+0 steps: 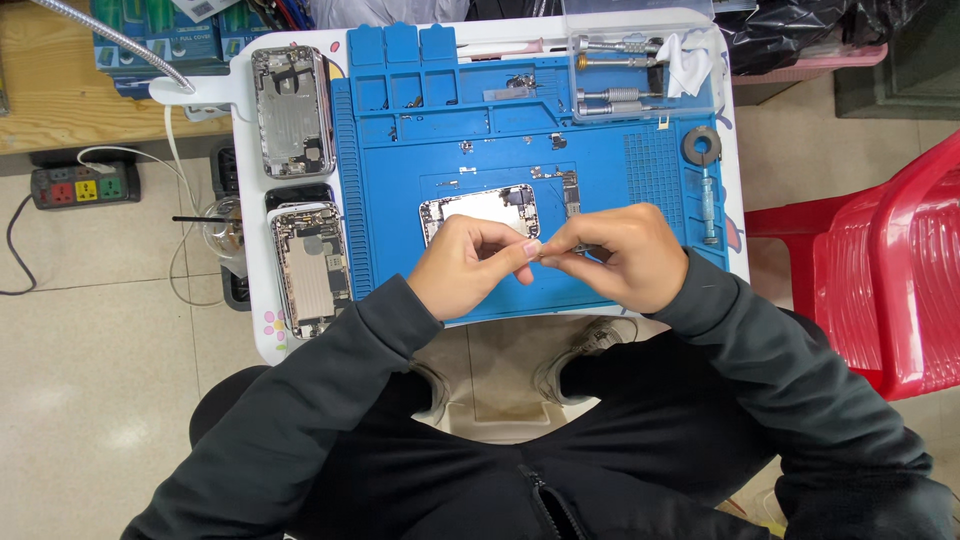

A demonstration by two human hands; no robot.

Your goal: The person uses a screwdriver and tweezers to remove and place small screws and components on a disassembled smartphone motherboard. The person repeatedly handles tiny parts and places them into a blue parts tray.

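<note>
Dark metal, thin and small, showed between the fingertips where the left hand (468,262) and the right hand (612,256) met over the near edge of the blue repair mat (620,175); both hands were pinched narrow on this tiny part (560,253), too small to identify. It looked very light, stiff and easy to drop or bend, so a fingertip grip at its ends seemed the safest hold. Just beyond the hands, at the middle of the mat, lay an opened phone housing (480,208), silver inside and probably fragile along its edges. Left of the mat lay two more opened phone housings (308,262), one nearer and one farther. At the mat's far right corner stood a clear plastic box (640,70) with metal screwdrivers and a white cloth. Beyond the mat's far left corner, on a wooden surface, stood blue and green packages (165,40), boxy and upright.
</note>
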